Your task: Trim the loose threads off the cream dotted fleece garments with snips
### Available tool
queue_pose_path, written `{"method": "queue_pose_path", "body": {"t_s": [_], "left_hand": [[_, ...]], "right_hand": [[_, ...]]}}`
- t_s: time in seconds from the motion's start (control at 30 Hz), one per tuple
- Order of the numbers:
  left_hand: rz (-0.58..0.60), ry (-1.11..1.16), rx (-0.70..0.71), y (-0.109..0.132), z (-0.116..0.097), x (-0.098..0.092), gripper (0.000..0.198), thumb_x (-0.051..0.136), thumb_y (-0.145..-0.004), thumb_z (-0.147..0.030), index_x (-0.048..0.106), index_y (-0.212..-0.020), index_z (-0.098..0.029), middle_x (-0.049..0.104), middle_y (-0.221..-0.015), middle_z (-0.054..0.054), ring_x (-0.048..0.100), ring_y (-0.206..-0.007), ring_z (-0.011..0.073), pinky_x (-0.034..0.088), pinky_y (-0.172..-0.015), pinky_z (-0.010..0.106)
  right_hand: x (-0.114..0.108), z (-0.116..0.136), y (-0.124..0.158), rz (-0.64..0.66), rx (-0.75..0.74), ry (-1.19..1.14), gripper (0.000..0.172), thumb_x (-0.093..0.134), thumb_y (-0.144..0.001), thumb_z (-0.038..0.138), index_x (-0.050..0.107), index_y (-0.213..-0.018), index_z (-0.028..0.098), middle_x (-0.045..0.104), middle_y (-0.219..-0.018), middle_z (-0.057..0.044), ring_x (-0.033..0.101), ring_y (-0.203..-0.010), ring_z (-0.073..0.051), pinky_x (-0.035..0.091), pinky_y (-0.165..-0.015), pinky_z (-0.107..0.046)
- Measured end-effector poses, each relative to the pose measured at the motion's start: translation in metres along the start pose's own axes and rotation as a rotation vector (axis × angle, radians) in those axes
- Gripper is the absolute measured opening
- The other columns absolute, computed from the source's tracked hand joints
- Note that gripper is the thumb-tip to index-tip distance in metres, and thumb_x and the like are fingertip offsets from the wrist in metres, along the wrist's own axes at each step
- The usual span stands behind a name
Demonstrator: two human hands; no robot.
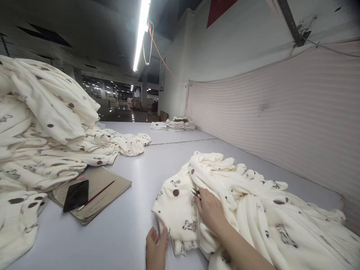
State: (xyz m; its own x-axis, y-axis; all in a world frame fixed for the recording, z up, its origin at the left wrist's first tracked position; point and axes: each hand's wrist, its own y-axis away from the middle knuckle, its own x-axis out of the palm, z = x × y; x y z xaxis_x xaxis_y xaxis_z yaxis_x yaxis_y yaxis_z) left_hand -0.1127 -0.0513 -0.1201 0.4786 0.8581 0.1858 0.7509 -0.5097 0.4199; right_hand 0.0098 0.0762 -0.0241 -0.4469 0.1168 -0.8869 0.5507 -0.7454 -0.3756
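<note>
A cream fleece garment (253, 202) printed with brown dots and small zebras lies heaped on the grey table (132, 225) in front of me. My right hand (209, 210) rests on top of it, fingers closed around small thread snips (195, 193) whose tips poke out at the cloth. My left hand (156, 249) is at the bottom edge, pinching the garment's lower left hem against the table.
A tall pile of the same fleece garments (42, 142) fills the left side. Beside it lie a cardboard folder (104, 187) with a black phone (75, 195) and a red pen (99, 194). Folded stacks (174, 125) sit far back. A striped cloth wall (281, 123) runs along the right.
</note>
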Motion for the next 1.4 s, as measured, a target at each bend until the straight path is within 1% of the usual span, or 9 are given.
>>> {"method": "queue_pose_path", "body": {"t_s": [0.1, 0.23, 0.47, 0.7, 0.87, 1.0, 1.2, 1.3, 1.4], "left_hand": [[0.055, -0.022, -0.077, -0.016, -0.017, 0.002, 0.086, 0.064, -0.074, -0.042, 0.022, -0.140, -0.006, 0.036, -0.143, 0.029, 0.042, -0.127, 0.0380, 0.046, -0.089, 0.046], [0.182, 0.010, -0.029, -0.017, -0.038, 0.004, 0.048, 0.072, -0.065, -0.030, 0.058, -0.106, -0.011, 0.067, -0.111, 0.018, 0.063, -0.102, 0.0306, 0.048, -0.082, 0.037], [0.315, 0.124, -0.021, 0.003, -0.040, 0.009, 0.036, 0.074, -0.063, -0.036, 0.063, -0.094, -0.020, 0.072, -0.091, 0.004, 0.064, -0.092, 0.0261, 0.049, -0.069, 0.032], [0.413, 0.283, -0.059, 0.014, -0.041, 0.028, 0.041, 0.073, -0.066, -0.033, 0.061, -0.104, -0.024, 0.066, -0.115, 0.005, 0.056, -0.113, 0.0271, 0.052, -0.080, 0.033], [0.591, 0.430, -0.027, 0.046, -0.039, 0.074, 0.034, 0.072, -0.064, -0.030, 0.066, -0.097, -0.023, 0.064, -0.122, 0.005, 0.048, -0.125, 0.0282, 0.046, -0.097, 0.035], [0.677, 0.389, 0.040, 0.056, -0.025, 0.108, 0.036, 0.062, -0.061, -0.019, 0.067, -0.097, -0.018, 0.070, -0.110, 0.011, 0.055, -0.118, 0.0279, 0.047, -0.097, 0.038], [0.375, 0.061, 0.255, 0.024, -0.024, 0.089, 0.034, 0.060, -0.068, -0.029, 0.056, -0.099, -0.016, 0.058, -0.112, 0.017, 0.060, -0.101, 0.0343, 0.047, -0.089, 0.056], [0.203, -0.085, 0.442, -0.002, -0.037, 0.072, 0.049, 0.063, -0.066, -0.030, 0.052, -0.112, -0.021, 0.040, -0.136, 0.014, 0.033, -0.129, 0.0369, 0.022, -0.108, 0.059], [0.259, -0.160, 0.509, -0.023, -0.052, 0.067, 0.040, 0.066, -0.063, -0.029, 0.063, -0.102, -0.024, 0.047, -0.133, 0.008, 0.021, -0.136, 0.0310, 0.006, -0.115, 0.048]], "right_hand": [[-0.001, -0.010, -0.001, -0.029, 0.051, 0.156, 0.009, 0.051, -0.087, 0.020, 0.054, -0.094, 0.017, 0.057, -0.101, -0.011, 0.058, -0.080, -0.024, 0.036, -0.061, -0.030], [-0.020, -0.048, -0.003, -0.073, 0.161, 0.289, 0.015, 0.051, -0.082, 0.010, 0.053, -0.094, 0.018, 0.056, -0.099, -0.009, 0.059, -0.073, -0.020, 0.033, -0.055, -0.027], [-0.063, -0.110, 0.011, -0.138, 0.322, 0.316, 0.015, 0.049, -0.084, 0.018, 0.054, -0.098, 0.019, 0.057, -0.100, -0.007, 0.060, -0.074, -0.021, 0.031, -0.053, -0.027], [-0.056, -0.079, 0.008, -0.084, 0.231, 0.043, 0.014, 0.050, -0.086, 0.031, 0.057, -0.094, 0.021, 0.060, -0.100, -0.004, 0.060, -0.083, -0.020, 0.039, -0.063, -0.027], [-0.066, -0.038, 0.007, -0.012, 0.114, -0.188, 0.028, 0.050, -0.086, 0.044, 0.054, -0.105, 0.024, 0.065, -0.094, 0.001, 0.061, -0.080, -0.016, 0.044, -0.067, -0.023], [-0.064, -0.019, 0.007, 0.084, -0.003, -0.082, 0.024, 0.058, -0.080, 0.033, 0.058, -0.102, 0.025, 0.063, -0.099, -0.001, 0.061, -0.084, -0.018, 0.042, -0.069, -0.025], [-0.042, -0.042, 0.002, 0.133, 0.009, 0.049, 0.011, 0.060, -0.077, 0.024, 0.064, -0.087, 0.020, 0.062, -0.090, -0.005, 0.062, -0.077, -0.022, 0.037, -0.062, -0.027], [-0.038, -0.048, 0.004, 0.127, -0.004, 0.052, 0.004, 0.058, -0.079, 0.023, 0.062, -0.080, 0.022, 0.061, -0.087, -0.002, 0.061, -0.075, -0.019, 0.035, -0.061, -0.025], [-0.041, -0.047, 0.005, 0.082, 0.009, 0.035, 0.005, 0.055, -0.081, 0.022, 0.060, -0.080, 0.023, 0.061, -0.087, -0.001, 0.060, -0.079, -0.018, 0.035, -0.062, -0.025]]}}
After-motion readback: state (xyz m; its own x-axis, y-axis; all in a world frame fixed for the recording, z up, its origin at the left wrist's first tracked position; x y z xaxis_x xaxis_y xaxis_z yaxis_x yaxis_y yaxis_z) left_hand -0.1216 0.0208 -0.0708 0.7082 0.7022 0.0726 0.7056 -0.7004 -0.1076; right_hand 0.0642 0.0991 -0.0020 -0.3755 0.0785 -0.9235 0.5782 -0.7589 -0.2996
